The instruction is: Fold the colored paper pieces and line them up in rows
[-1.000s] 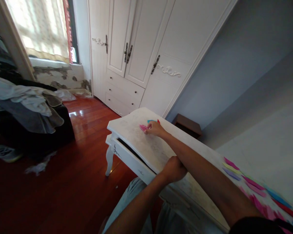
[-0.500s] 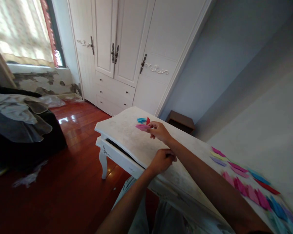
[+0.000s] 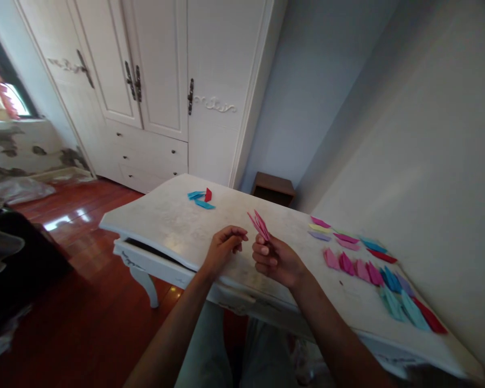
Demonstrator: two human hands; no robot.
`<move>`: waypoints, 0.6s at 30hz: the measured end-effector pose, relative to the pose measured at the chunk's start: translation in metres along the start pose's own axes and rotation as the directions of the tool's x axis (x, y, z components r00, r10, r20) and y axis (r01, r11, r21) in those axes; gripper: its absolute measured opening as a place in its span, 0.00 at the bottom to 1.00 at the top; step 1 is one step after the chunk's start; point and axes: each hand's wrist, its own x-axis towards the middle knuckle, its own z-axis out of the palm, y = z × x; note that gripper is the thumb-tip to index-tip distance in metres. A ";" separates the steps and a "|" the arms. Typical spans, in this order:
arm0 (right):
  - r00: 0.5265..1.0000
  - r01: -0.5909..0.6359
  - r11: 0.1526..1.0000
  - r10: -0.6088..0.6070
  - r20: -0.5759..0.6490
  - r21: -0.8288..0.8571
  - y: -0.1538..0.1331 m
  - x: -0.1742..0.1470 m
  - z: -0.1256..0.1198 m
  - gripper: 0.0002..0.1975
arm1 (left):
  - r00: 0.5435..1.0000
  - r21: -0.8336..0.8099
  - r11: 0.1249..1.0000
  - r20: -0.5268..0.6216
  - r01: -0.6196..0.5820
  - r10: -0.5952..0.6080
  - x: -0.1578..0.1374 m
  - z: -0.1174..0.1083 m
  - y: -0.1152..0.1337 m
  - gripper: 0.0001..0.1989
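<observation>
My right hand (image 3: pixel 277 261) pinches a piece of pink folded paper (image 3: pixel 260 225) by its lower end, above the desk. The paper points upward, its thin layers slightly fanned apart. Just left of it is my left hand (image 3: pixel 226 248), fingers loosely bent and a little apart, holding nothing that I can see. It does not touch the paper. Farther back on the white desk (image 3: pixel 157 231) lie blue folded papers (image 3: pixel 205 205) and a small red folded paper (image 3: pixel 208 194).
Toward the desk's right end, rows of folded papers lie: pink ones (image 3: pixel 346 263), light green ones (image 3: pixel 393 303) and a long red one (image 3: pixel 430 317). A brown box-like stand (image 3: pixel 273 186) is behind the desk, near a white wardrobe (image 3: pixel 161 70). One desk drawer (image 3: pixel 157 264) is slightly ajar.
My right hand has drawn the pink folded paper back from the blue and red papers and turned it upright. My left hand now faces it. The view has swung right.
</observation>
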 end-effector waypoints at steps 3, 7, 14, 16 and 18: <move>0.996 -0.082 0.993 0.079 0.041 0.081 0.013 -0.003 -0.012 0.13 | 0.997 -0.097 0.994 0.050 0.059 -0.055 -0.001 0.004 0.002 0.14; 0.992 -0.113 0.975 0.101 0.073 0.190 0.025 -0.003 -0.017 0.12 | 0.991 -0.178 0.982 0.129 0.065 -0.043 -0.003 0.014 0.001 0.18; 0.988 -0.142 0.942 0.115 0.104 0.305 0.034 -0.015 -0.017 0.13 | 0.971 -0.237 0.961 0.220 0.145 -0.092 -0.011 0.031 -0.003 0.12; 0.984 -0.161 0.929 0.126 0.123 0.333 0.037 -0.018 -0.020 0.14 | 0.974 -0.244 0.954 0.185 0.176 -0.133 -0.012 0.034 -0.004 0.13; 0.984 -0.164 0.927 0.129 0.123 0.338 0.038 -0.022 -0.024 0.15 | 0.980 -0.262 0.949 0.130 0.178 -0.148 -0.010 0.035 -0.006 0.12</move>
